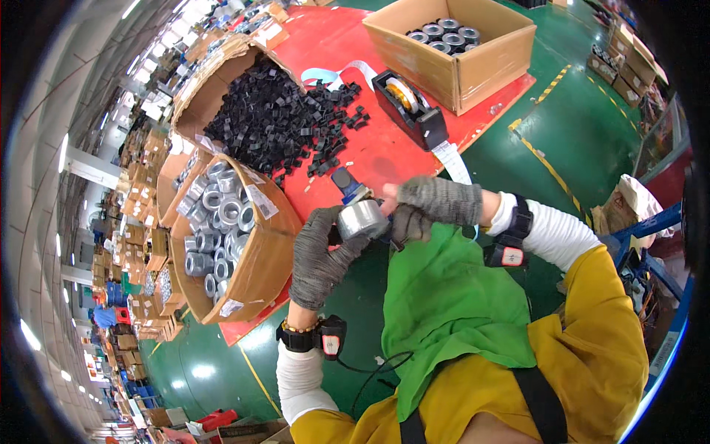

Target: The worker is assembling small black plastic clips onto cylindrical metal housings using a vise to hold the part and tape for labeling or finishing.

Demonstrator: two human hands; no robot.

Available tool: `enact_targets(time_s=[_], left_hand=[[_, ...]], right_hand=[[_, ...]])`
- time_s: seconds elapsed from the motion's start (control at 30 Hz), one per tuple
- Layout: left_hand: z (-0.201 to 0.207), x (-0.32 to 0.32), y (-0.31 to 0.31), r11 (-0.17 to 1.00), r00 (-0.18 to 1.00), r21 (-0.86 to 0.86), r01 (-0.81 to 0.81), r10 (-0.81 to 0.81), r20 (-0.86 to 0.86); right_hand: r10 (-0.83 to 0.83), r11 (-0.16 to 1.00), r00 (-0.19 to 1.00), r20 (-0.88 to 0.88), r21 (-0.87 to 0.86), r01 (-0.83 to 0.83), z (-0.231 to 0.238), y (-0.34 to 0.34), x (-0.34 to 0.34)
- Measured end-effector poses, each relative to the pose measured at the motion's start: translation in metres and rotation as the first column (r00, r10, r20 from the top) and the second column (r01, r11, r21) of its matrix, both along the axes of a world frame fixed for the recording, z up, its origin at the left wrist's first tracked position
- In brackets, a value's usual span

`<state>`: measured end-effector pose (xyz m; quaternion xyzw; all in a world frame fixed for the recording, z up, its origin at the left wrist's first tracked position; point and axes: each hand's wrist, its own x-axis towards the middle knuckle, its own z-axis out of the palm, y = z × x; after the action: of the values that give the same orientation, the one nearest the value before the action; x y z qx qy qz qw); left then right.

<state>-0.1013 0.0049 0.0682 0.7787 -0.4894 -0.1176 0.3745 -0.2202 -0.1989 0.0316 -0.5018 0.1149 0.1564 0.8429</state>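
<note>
A short, silver metal cylinder (pixel 362 219) with a smooth side sits in my left hand (pixel 322 255), whose grey-gloved fingers wrap round it. Close against its right side is my right hand (pixel 436 203), also gloved, with bare fingertips and the fingers curled in. What those fingers grip, if anything, is hidden. Just beyond the cylinder, at the table's near edge, stands a small dark blue device (pixel 346 183) with a black top. Loose black clips (pixel 259 107) spill from a tipped carton onto the red tabletop (pixel 377 152) ahead of my hands.
Left of my hands, an open carton (pixel 255 277) holds many silver cylinders. A black tape dispenser (pixel 410 111) with a white label strip stands at the right table edge. Behind it, another carton (pixel 492 70) contains cylinders with black parts. A blue metal frame (pixel 654 222) rises at far right.
</note>
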Motion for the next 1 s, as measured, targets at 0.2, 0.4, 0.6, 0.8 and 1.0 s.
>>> enact_targets(time_s=[0.2, 0.4, 0.6, 0.8, 1.0], left_hand=[[-0.017, 0.01, -0.012, 0.984, 0.965, -0.039, -0.175, 0.179, 0.191], [-0.022, 0.021, -0.022, 0.989, 0.963, -0.079, -0.122, 0.138, 0.23], [-0.018, 0.029, -0.026, 0.998, 0.987, -0.004, -0.063, 0.063, 0.146], [-0.019, 0.027, -0.026, 0.995, 0.993, 0.008, -0.095, 0.095, 0.069], [-0.029, 0.027, -0.027, 0.995, 0.978, -0.034, -0.097, 0.101, 0.181]], right_hand=[[0.19, 0.377, 0.786, 0.588, -0.783, 0.495, -0.032, -0.004, -0.018], [0.507, 0.046, 0.771, 0.384, -0.906, 0.421, -0.046, 0.013, -0.027], [0.477, -0.019, 0.844, 0.244, -0.958, 0.287, -0.052, 0.019, -0.028], [0.415, 0.024, 0.839, 0.353, -0.925, 0.378, -0.071, 0.028, -0.027], [0.346, -0.022, 0.921, 0.179, -0.98, 0.199, -0.057, 0.034, -0.026]])
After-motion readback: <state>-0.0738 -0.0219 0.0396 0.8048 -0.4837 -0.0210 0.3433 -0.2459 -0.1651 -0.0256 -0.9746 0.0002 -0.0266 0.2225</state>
